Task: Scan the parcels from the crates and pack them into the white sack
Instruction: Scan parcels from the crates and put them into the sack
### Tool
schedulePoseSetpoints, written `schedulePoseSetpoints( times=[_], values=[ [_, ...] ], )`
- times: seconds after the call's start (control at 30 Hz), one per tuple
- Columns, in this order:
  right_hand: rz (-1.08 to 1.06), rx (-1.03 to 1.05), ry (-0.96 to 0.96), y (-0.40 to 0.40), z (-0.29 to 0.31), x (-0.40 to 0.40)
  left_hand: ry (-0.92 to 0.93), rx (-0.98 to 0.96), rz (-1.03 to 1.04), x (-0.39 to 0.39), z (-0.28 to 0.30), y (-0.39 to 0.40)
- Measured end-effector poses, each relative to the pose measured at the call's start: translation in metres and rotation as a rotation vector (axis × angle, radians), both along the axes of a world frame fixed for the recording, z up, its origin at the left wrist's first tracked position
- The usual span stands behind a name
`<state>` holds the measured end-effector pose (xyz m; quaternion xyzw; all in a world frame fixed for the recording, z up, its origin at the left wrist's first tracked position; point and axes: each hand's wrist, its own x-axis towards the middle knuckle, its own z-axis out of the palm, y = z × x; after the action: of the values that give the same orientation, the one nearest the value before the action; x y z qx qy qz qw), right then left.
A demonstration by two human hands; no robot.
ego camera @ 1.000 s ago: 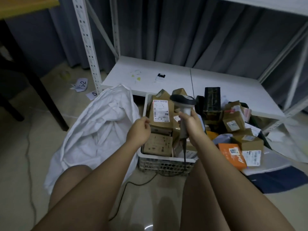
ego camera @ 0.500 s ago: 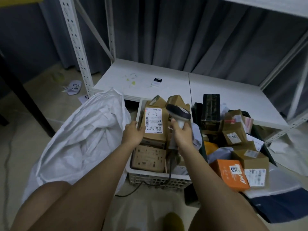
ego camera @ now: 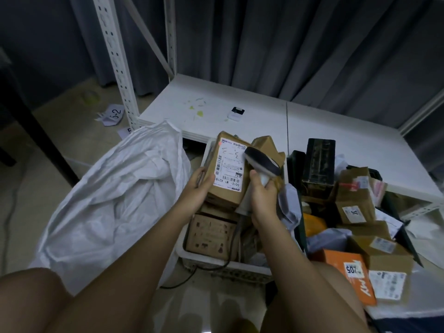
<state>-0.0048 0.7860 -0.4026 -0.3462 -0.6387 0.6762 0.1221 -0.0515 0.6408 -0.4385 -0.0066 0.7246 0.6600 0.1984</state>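
- Gripping a brown parcel point(ego camera: 228, 171) by its left edge, the left hand point(ego camera: 195, 188) holds it above the white crate point(ego camera: 216, 259), label up.
- Right hand point(ego camera: 262, 195) wraps the scanner point(ego camera: 262, 162) handle; its head sits at 3 o'clock of the label.
- Since a second ago the parcel has tilted flatter and the scanner has closed in, so the scan looks imminent or just made.
- White sack point(ego camera: 115, 200) gapes at 9 o'clock of the crate, the parcel's likely next stop.

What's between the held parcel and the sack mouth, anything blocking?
Nothing visible. The left hand holds the brown parcel just right of the white sack, whose open mouth faces it; the scanner sits on the parcel's far side.
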Motion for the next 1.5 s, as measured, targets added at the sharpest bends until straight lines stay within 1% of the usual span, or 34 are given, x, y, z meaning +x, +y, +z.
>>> schedulePoseSetpoints(
  times=[0.17, 0.23, 0.4, 0.53, 0.63, 0.83, 0.93, 1.1, 1.23, 1.4, 1.5],
  values=[
    [0.075, 0.012, 0.104, -0.011, 0.031, 0.016, 0.026, 0.076, 0.059, 0.009, 0.046, -0.026],
    [0.108, 0.024, 0.110, -0.020, 0.042, 0.028, 0.046, 0.079, 0.105, 0.018, 0.062, -0.039],
    [0.191, 0.147, 0.116, -0.046, 0.069, 0.062, 0.048, 0.099, 0.198, 0.051, 0.090, -0.080],
    [0.326, 0.226, 0.103, -0.065, 0.085, 0.090, 0.041, 0.124, 0.244, 0.075, 0.101, -0.115],
    [0.440, 0.197, 0.101, -0.080, 0.091, 0.108, 0.044, 0.164, 0.296, 0.092, 0.102, -0.139],
    [0.544, 0.145, 0.083, -0.115, 0.080, 0.111, 0.034, 0.228, 0.366, 0.095, 0.086, -0.177],
    [0.607, 0.157, 0.094, -0.124, 0.071, 0.108, 0.048, 0.222, 0.399, 0.087, 0.077, -0.187],
    [0.585, 0.184, 0.109, -0.127, 0.056, 0.103, 0.054, 0.185, 0.438, 0.073, 0.062, -0.195],
    [0.614, 0.232, 0.117, -0.128, 0.056, 0.099, 0.054, 0.191, 0.457, 0.068, 0.054, -0.196],
    [0.628, 0.210, 0.098, -0.131, 0.056, 0.096, 0.064, 0.180, 0.475, 0.067, 0.050, -0.197],
    [0.617, 0.236, 0.079, -0.133, 0.055, 0.096, 0.068, 0.178, 0.476, 0.067, 0.046, -0.198]
  ],
)
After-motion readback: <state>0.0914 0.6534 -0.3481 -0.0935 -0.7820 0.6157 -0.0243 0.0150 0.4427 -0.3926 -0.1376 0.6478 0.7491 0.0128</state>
